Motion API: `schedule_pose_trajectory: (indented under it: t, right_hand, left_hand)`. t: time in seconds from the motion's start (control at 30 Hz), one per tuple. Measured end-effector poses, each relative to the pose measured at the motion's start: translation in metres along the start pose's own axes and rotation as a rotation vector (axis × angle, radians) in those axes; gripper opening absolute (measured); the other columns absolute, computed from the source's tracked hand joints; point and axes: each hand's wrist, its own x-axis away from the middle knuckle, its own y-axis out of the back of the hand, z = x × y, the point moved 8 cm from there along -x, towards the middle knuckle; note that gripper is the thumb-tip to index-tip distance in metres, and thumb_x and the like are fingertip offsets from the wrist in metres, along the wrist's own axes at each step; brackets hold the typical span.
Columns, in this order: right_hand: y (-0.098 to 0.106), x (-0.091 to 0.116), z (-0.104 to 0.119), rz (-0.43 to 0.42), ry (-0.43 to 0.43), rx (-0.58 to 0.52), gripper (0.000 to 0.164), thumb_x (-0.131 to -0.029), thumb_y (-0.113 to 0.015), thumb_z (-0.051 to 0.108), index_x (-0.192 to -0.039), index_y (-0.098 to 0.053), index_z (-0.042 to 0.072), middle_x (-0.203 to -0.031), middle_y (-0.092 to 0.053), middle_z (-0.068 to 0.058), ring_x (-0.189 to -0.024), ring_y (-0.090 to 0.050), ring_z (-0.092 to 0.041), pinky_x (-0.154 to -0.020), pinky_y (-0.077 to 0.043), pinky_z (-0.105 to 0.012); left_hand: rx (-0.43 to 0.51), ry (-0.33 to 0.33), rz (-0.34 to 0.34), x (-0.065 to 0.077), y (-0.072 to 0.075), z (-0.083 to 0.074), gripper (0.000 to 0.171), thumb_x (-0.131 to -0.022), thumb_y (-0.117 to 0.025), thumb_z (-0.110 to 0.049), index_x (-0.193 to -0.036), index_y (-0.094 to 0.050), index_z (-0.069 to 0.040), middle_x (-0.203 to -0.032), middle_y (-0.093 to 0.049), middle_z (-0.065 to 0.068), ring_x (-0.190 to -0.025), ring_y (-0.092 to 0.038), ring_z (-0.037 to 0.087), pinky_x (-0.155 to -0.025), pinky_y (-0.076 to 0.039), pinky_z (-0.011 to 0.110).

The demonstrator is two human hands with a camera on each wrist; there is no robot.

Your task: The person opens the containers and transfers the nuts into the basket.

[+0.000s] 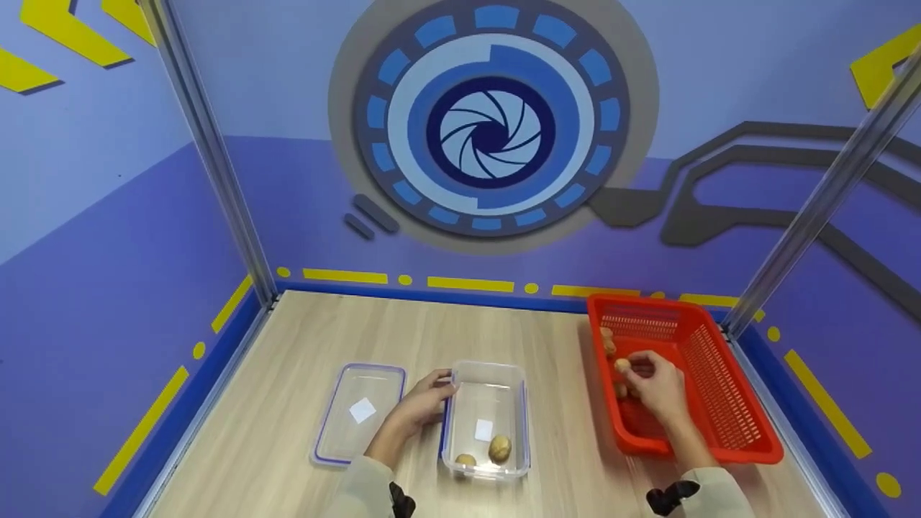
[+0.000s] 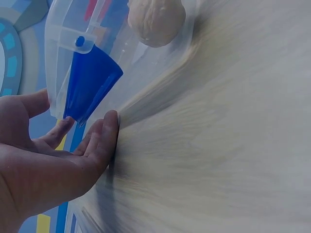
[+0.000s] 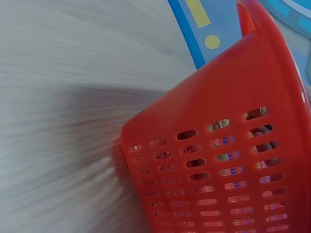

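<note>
A clear plastic food container with blue side latches stands at the middle of the table. My left hand touches its left side, fingers loosely bent; in the left wrist view they lie beside a blue latch. Two walnuts lie at the container's near end, the right walnut beside a white square label. My right hand reaches into a red plastic basket and pinches a walnut between thumb and fingers. The basket's wall mostly hides this hand in the right wrist view.
Left of the container lies its clear lid with a blue seal and a white label. More brown nuts rest along the basket's left wall. A patterned wall and metal posts enclose the wooden table.
</note>
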Motion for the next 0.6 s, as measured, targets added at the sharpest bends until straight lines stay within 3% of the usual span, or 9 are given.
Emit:
schedule_pose_trajectory:
  t: [0.3,0.6]
  right_hand:
    - [-0.0015,0.0004,-0.0022,0.028,-0.011,0.004,0.034,-0.100,-0.077,0.025,-0.124,-0.071,0.001,-0.117,-0.074,-0.018,-0.108,-0.072,-0.032,-0.079,-0.052,-0.014]
    - [-0.0004,-0.0008,-0.0024,-0.001,-0.007,0.005,0.034,-0.098,-0.080,0.018,-0.124,-0.070,-0.001,-0.119,-0.074,-0.022,-0.110,-0.071,-0.036,-0.079,-0.050,-0.010]
  left_hand:
    - [-0.009,0.004,-0.005,0.0025,0.0000,0.0023,0.051,-0.110,-0.055,-0.017,-0.156,-0.042,0.000,-0.154,-0.046,0.028,-0.128,-0.060,0.043,-0.097,-0.058,0.051]
    - [-0.004,-0.003,-0.006,0.0028,0.0004,-0.0008,0.052,-0.109,-0.057,-0.018,-0.156,-0.043,0.000,-0.153,-0.048,0.026,-0.129,-0.060,0.043,-0.099,-0.057,0.050]
